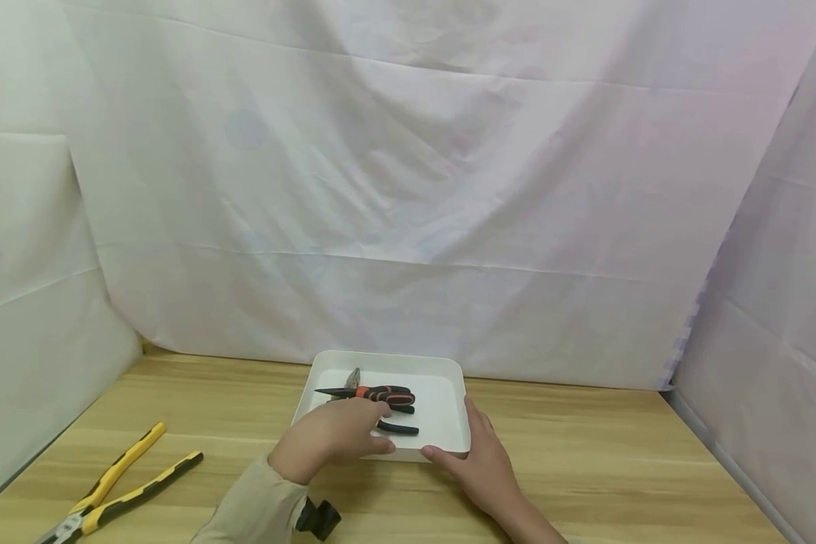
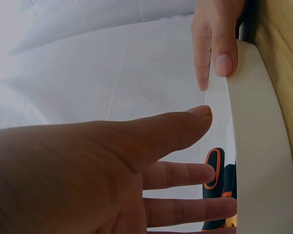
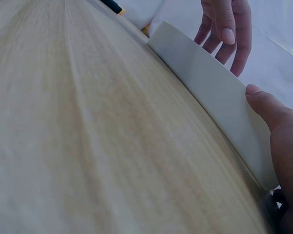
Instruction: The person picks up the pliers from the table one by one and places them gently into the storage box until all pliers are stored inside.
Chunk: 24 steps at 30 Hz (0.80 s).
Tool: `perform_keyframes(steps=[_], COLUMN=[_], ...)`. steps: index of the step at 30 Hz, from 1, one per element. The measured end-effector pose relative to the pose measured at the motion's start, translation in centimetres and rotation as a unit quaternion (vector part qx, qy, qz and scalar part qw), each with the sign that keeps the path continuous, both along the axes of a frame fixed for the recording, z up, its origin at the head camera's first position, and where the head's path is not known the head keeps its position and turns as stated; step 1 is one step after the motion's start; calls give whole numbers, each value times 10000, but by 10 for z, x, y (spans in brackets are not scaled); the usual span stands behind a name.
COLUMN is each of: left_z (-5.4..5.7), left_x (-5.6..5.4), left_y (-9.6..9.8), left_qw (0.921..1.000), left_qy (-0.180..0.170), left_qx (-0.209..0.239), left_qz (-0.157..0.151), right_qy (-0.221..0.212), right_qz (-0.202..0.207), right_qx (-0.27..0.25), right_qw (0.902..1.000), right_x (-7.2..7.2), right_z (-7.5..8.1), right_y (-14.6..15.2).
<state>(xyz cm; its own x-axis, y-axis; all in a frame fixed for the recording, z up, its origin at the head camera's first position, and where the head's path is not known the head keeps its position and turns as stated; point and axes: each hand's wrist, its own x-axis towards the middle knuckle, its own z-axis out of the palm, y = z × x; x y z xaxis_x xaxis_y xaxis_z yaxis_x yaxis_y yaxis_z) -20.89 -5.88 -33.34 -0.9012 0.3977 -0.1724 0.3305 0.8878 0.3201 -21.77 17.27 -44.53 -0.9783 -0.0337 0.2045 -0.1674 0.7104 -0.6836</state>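
Note:
A white tray (image 1: 442, 404) sits on the table with hand tools inside. Across its left half lie needle-nose pliers (image 1: 374, 394) with black and orange handles. Beneath them shows the metal head (image 1: 353, 379) of another tool, and a black handle (image 1: 399, 429) lies nearer the front. My left hand (image 1: 347, 429) reaches over the tray's front left, its fingers extended close to the handles; in the left wrist view they hold nothing, though contact is unclear. My right hand (image 1: 481, 462) grips the tray's front right corner, thumb on the front wall (image 3: 210, 92).
Large pliers (image 1: 119, 483) with yellow and black handles lie spread on the wooden table (image 1: 585, 468) at the left. White cloth (image 1: 408, 227) hangs behind the tray and along both sides.

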Motion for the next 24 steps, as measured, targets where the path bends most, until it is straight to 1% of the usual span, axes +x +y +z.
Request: perform_keyframes(steps=[5, 11, 17, 20, 24], left_z=[1, -1, -5, -6, -7], left_x=[-2, -4, -8, -10, -11], left_y=[-1, -2, -4, -5, -9], left_qw=[9997, 9992, 9990, 9991, 9991], left_qy=[-138, -228, -162, -121, 10], left_qx=[45, 145, 343, 354, 418], left_qz=[182, 308, 242, 207, 99], right_qy=[50, -62, -87, -115, -138], right_qz=[-6, -15, -15, -16, -24], right_qx=[-26, -45, -30, -43, -48], right_qw=[10000, 10000, 10000, 9999, 9999], right_x=[0, -1, -2, -2, -2], right_z=[-1, -1, -1, -1, -1], right_y=[1, 1, 2, 1, 1])
